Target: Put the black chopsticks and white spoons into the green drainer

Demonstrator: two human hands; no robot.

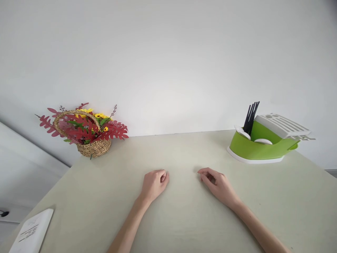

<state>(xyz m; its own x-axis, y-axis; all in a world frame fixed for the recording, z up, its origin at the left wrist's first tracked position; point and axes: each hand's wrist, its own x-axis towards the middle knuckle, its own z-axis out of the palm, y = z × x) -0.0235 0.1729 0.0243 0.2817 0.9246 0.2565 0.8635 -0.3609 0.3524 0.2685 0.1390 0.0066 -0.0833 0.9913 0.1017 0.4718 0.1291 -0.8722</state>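
My left hand [154, 183] rests on the pale table [184, 218], fingers curled into a loose fist with nothing in it. My right hand [217, 186] lies a short way to its right, fingers bent under and touching the tabletop, holding nothing. Neither hand touches any object. A gap of bare table separates the two hands.
A woven basket [91, 142] with red leaves and yellow flowers stands at the far left by the wall. A green dish drainer [259, 147] with black chopsticks, white spoons and a white rack sits far right. A printed sheet [33, 232] lies at the near left corner.
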